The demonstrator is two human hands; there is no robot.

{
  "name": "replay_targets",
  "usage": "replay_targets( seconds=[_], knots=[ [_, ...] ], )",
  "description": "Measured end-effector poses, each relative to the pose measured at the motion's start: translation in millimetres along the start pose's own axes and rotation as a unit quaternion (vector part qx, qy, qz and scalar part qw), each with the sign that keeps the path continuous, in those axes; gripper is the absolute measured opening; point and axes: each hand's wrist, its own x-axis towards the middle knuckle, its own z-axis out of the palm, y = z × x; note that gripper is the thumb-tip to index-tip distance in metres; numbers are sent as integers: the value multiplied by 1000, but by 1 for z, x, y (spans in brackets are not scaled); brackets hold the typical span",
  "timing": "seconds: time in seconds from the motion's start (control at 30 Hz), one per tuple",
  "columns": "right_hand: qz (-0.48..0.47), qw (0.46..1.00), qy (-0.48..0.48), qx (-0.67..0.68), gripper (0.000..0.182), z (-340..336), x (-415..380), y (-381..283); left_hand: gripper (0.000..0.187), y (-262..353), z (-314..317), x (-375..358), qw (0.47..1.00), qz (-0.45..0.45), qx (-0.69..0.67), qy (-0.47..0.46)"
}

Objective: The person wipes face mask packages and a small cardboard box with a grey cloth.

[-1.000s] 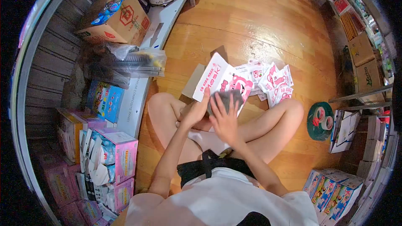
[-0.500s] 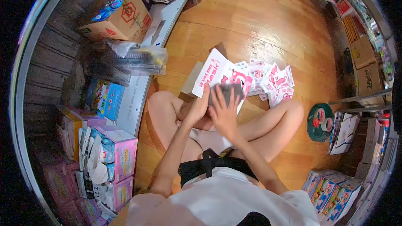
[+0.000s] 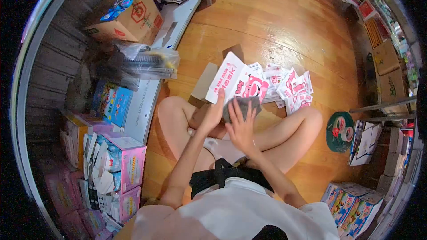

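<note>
Here I see my left hand (image 3: 212, 113) pinching a pink packet (image 3: 238, 86), right hand (image 3: 241, 126) spread on grey cloth (image 3: 242, 106); more packets (image 3: 293, 88) wait on the floor (image 3: 275, 22).

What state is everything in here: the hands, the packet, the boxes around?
Left hand: holds the pink packet's edge.
Right hand: fingers spread, pressing on the grey pad.
Pink packet: held up, tilted, above the knees.
Grey pad: against the packet, partly under the fingers.
Loose packets: scattered flat on the floor.
Pink box: open, flaps up.
Tape rolls: lying on a green round tray.
Brown carton: shut, goods on top.
</note>
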Motion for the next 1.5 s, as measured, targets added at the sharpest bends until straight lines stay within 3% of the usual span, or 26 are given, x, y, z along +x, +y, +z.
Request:
replay_targets(
  seconds=[0.07,0.1,0.2,0.33,0.43,0.5,0.57,0.67,0.7,0.8,0.87,1.0,1.1,1.27,1.37,1.5],
  knots=[
    [-2,1000,-18,16,56,2,-1,3,68,9,4,-6,999,-33,24,0],
    [1,999,-24,24,56,1,0,5,70,4,4,-5,1000,6,13,-6],
    [42,998,33,23,49,-10,53,24,70,27,6,-19,994,-20,108,-15],
    [56,995,68,37,48,-15,106,39,78,31,2,-23,987,-104,121,-30],
    [2,994,50,97,49,-3,104,18,80,-56,-11,0,997,8,-68,-40],
    [-55,988,24,145,49,3,74,-10,81,-58,-30,-9,986,-56,-146,-53],
    [-90,980,4,176,51,0,62,-22,83,-61,-35,-12,979,-57,-193,-20],
    [-88,977,3,195,53,-8,65,-23,87,-75,-19,-10,971,28,-219,92],
    [-75,977,18,198,51,-10,81,-18,86,-56,-22,-16,969,-5,-240,-57],
    [-39,976,64,207,50,-8,122,-3,90,-70,-23,-1,962,-9,-273,-19],
    [-15,969,77,233,50,-8,138,-3,93,-62,-9,-5,976,-28,-213,29],
    [-86,971,-4,221,58,9,95,-22,93,-29,-8,-17,970,-31,-239,44],
    [-120,977,-14,173,51,3,75,-29,90,2,-4,-27,968,-64,-239,46],
    [15,993,59,103,48,12,143,22,74,-13,-4,-6,982,-34,-187,4],
    [91,991,88,45,54,23,157,66,66,-19,-1,12,993,-52,-99,39],
    [177,977,103,65,51,18,126,74,64,-6,7,15,988,8,-122,92]
  ],
)
